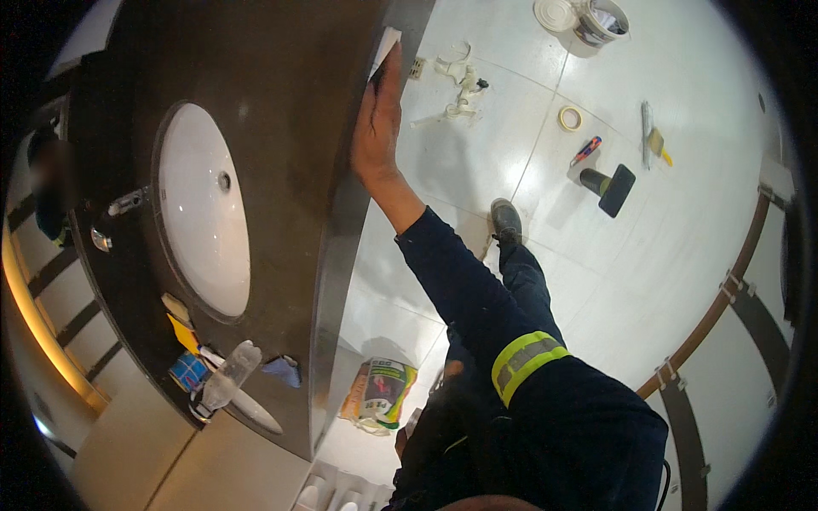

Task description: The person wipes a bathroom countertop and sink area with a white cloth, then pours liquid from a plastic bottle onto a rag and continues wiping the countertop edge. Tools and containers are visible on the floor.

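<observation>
My right hand (380, 128) reaches forward along the front edge of a dark brown countertop (290, 170). Its fingers are pressed together over a small white piece (388, 44), held flat against that edge; whether it is cloth, paper or a pad I cannot make out. Low in the head view, beside my dark clothing, a bit of my left hand (401, 439) shows in shadow; its fingers are hidden. Set into the counter is a white oval sink (204, 209) with a chrome faucet (128, 202) behind it.
On the counter lie a clear plastic bottle (232, 375) and a blue cloth (283, 370). A printed bag (381, 392) stands below. Across the white floor are torn strips (464, 89), a tape roll (570, 118), a utility knife (586, 151), a phone (617, 191), a paintbrush (659, 146) and a bucket (601, 22).
</observation>
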A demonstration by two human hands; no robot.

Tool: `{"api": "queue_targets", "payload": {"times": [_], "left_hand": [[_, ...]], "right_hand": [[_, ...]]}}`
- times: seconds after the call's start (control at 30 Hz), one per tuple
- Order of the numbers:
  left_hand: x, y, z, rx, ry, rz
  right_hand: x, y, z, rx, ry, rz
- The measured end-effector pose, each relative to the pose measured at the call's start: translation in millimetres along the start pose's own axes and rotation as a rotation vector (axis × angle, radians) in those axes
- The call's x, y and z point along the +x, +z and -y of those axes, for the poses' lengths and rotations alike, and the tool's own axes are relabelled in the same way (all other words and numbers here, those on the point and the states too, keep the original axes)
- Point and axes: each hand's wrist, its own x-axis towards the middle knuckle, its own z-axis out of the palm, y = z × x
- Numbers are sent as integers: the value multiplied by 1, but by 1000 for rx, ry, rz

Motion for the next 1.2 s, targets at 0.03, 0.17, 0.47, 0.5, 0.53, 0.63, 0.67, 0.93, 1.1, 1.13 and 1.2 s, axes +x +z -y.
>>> {"api": "queue_targets", "payload": {"times": [0.03,0.17,0.47,0.5,0.53,0.63,0.67,0.93,1.1,1.13,1.2], "left_hand": [[-10,7,1,-12,-21,1],[-36,24,7,-47,-48,1],[-65,8,21,-101,94,-73],[-55,-4,14,-89,142,-97],[-48,-11,8,-80,179,-125],[-35,-47,-47,9,365,-248],[-25,-60,-49,27,426,-297],[72,-177,7,-596,292,-1244],[154,-217,89,-513,422,-1407],[162,-216,89,-514,467,-1413],[183,-218,106,-317,345,-1555]], "right_hand": [[2,-1,-7,-70,-77,12],[7,-9,-44,-184,-135,23],[14,-5,-60,-126,-18,-2],[15,-8,-61,-137,-40,-21],[11,-8,-60,-143,-66,-31],[-61,-15,-79,-157,-258,83],[-86,-15,-81,-165,-333,109],[-318,6,-14,-100,-85,176],[-289,4,-38,-115,-251,170],[-247,3,-64,-148,-248,108],[-161,-1,-91,-196,-312,30]]}}
